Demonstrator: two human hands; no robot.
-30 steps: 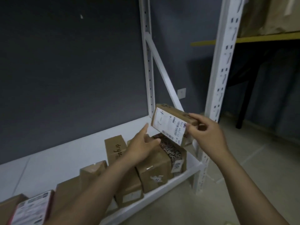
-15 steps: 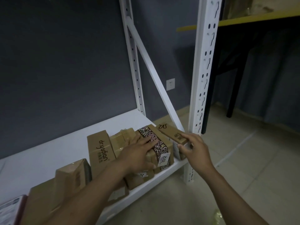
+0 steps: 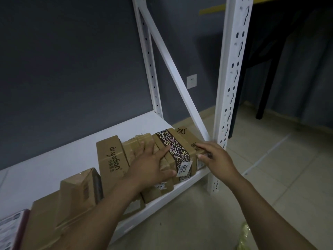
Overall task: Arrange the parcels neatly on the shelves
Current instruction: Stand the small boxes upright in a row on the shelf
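Observation:
Several brown cardboard parcels stand in a row along the front of the low white shelf [image 3: 72, 152]. My right hand [image 3: 216, 159] pinches the slim brown parcel [image 3: 187, 136] at the row's right end, thumb on its front face, fingers on top; it stands beside the white front post. My left hand [image 3: 151, 163] lies flat with spread fingers across the tops of the parcel with dark patterned tape [image 3: 173, 147] and the brown parcel left of it. A "dr.yodian" box [image 3: 110, 156] stands further left.
The white front post [image 3: 228, 98] and a diagonal brace [image 3: 173, 69] close the shelf's right end. More parcels [image 3: 79, 192] fill the front left. Behind the row the shelf board is bare. Tiled floor lies to the right, with a black table leg [image 3: 266, 87].
My right hand has brought the slim labelled parcel down from the air and stood it at the right end of the row. My left hand moved onto the tops of the neighbouring parcels.

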